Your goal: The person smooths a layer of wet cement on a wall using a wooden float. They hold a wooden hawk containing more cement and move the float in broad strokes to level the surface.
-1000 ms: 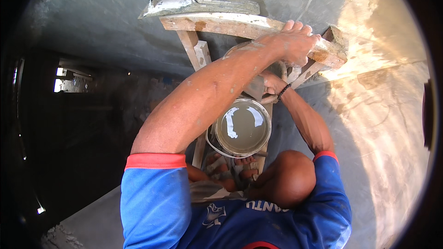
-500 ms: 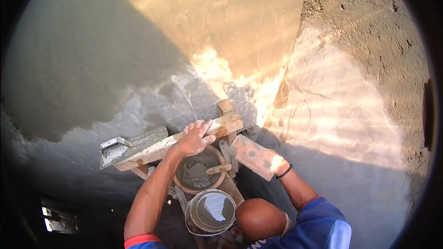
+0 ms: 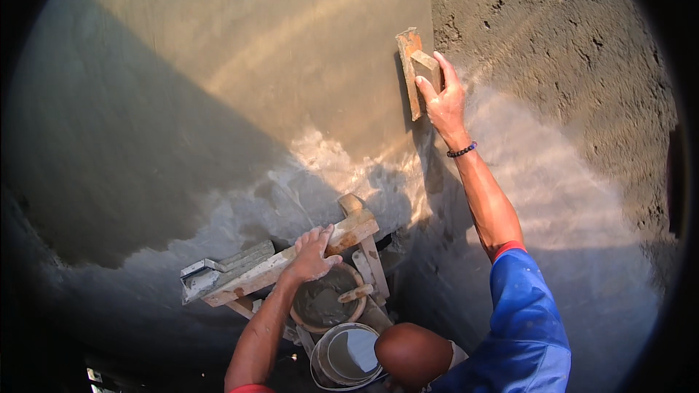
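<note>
"What's chgd?"
"R hand's up at 1 o'clock, gripping wooden float by wall corner; L hand rests open on trestle, 7 o'clock."
"Meaning?"
"Work's shifted wallward; contact unclear."

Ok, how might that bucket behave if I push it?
The bucket probably feels heavy, holding that liquid. The glossy surface suggests sloshing when nudged, and the open top could let some spill if tipped.

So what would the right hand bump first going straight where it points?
Probably the smooth wall, with the float in the right hand getting there first; whether they already touch is hard to tell.
</note>
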`<control>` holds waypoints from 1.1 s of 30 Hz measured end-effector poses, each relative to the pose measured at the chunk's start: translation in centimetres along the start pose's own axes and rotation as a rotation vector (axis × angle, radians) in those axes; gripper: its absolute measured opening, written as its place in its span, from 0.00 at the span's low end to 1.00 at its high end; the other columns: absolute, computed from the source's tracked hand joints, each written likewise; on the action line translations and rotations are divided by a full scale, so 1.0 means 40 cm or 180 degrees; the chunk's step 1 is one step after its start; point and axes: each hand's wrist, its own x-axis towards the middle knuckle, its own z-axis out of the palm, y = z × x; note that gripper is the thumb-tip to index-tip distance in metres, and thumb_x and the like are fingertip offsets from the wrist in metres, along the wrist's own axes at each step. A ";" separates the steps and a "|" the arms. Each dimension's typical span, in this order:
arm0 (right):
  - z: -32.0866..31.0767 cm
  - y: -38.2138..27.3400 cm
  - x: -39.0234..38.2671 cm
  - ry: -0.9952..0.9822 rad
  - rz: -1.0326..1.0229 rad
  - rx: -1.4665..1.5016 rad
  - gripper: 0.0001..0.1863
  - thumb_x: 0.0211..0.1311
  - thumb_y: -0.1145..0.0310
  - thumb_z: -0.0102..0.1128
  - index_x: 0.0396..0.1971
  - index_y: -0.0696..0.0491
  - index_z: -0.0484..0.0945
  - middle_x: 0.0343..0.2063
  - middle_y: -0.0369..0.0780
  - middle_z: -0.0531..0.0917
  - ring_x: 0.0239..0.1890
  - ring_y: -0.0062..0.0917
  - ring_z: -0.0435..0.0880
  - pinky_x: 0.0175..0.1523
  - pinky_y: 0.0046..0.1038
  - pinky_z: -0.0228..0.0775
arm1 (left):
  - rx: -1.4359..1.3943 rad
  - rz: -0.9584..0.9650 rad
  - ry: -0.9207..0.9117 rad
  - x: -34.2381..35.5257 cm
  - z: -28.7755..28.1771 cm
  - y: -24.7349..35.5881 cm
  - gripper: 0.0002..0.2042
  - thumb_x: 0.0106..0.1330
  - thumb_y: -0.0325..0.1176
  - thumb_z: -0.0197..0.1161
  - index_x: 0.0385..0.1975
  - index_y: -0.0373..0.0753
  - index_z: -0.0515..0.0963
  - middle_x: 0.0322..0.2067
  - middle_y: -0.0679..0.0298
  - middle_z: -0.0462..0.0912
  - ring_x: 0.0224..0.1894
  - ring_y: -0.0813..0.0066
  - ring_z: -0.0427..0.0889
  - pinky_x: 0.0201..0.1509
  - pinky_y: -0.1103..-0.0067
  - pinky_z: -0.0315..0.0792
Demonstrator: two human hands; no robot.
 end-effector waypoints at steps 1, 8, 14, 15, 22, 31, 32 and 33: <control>0.030 0.000 0.003 0.0017 -0.0067 -0.0093 0.30 0.59 0.72 0.66 0.62 0.56 0.69 0.50 0.51 0.80 0.51 0.46 0.80 0.56 0.40 0.72 | -0.0012 -0.0009 -0.0015 -0.004 0.000 -0.002 0.45 0.60 0.50 0.70 0.75 0.43 0.55 0.69 0.44 0.59 0.73 0.45 0.54 0.76 0.59 0.43; 0.042 0.033 -0.308 -0.0944 0.0403 -0.0160 0.28 0.60 0.72 0.66 0.61 0.57 0.71 0.50 0.51 0.79 0.54 0.48 0.79 0.59 0.40 0.71 | -0.0087 -0.0017 -0.0078 -0.003 0.010 -0.015 0.46 0.60 0.50 0.70 0.75 0.41 0.54 0.70 0.43 0.58 0.73 0.43 0.52 0.77 0.57 0.41; -0.004 0.027 -0.066 0.0330 0.0437 0.0715 0.29 0.62 0.71 0.67 0.63 0.59 0.70 0.55 0.51 0.81 0.57 0.35 0.81 0.61 0.35 0.71 | 0.0041 -0.0046 -0.0118 -0.002 -0.005 0.003 0.48 0.59 0.50 0.71 0.75 0.40 0.53 0.70 0.43 0.58 0.73 0.44 0.53 0.76 0.56 0.42; 0.013 0.041 -0.002 0.0529 0.0271 0.0728 0.29 0.62 0.72 0.67 0.62 0.60 0.70 0.54 0.50 0.82 0.55 0.34 0.82 0.60 0.35 0.72 | 0.0042 -0.0043 -0.0147 -0.003 -0.001 0.006 0.48 0.59 0.50 0.71 0.75 0.40 0.53 0.70 0.43 0.58 0.73 0.44 0.53 0.76 0.56 0.42; 0.088 -0.056 0.051 0.0122 0.0634 0.0237 0.25 0.62 0.66 0.65 0.58 0.56 0.73 0.47 0.54 0.84 0.51 0.48 0.83 0.56 0.41 0.73 | 0.0353 -0.0049 0.0144 -0.016 0.007 0.034 0.49 0.55 0.51 0.73 0.74 0.38 0.54 0.68 0.46 0.61 0.70 0.47 0.56 0.74 0.56 0.44; 0.057 -0.030 -0.076 0.0258 0.0438 0.0522 0.28 0.62 0.67 0.67 0.61 0.58 0.71 0.51 0.55 0.81 0.55 0.47 0.81 0.58 0.40 0.72 | 0.0505 0.0047 0.0231 -0.012 0.011 0.033 0.50 0.55 0.50 0.73 0.74 0.37 0.53 0.67 0.46 0.61 0.69 0.47 0.58 0.74 0.56 0.45; 0.046 -0.024 -0.023 0.0468 0.0470 0.0349 0.28 0.62 0.67 0.67 0.60 0.58 0.71 0.51 0.55 0.81 0.55 0.47 0.81 0.57 0.40 0.73 | 0.0529 0.0055 0.0226 -0.014 0.011 0.035 0.50 0.56 0.50 0.73 0.75 0.37 0.52 0.67 0.45 0.61 0.68 0.47 0.58 0.73 0.56 0.46; 0.042 -0.024 0.021 0.0671 0.0513 0.0190 0.28 0.61 0.67 0.67 0.60 0.58 0.71 0.51 0.55 0.81 0.54 0.47 0.81 0.57 0.40 0.73 | 0.0535 0.0046 0.0224 -0.021 0.012 0.035 0.50 0.56 0.50 0.73 0.75 0.37 0.52 0.67 0.45 0.61 0.68 0.47 0.58 0.73 0.56 0.46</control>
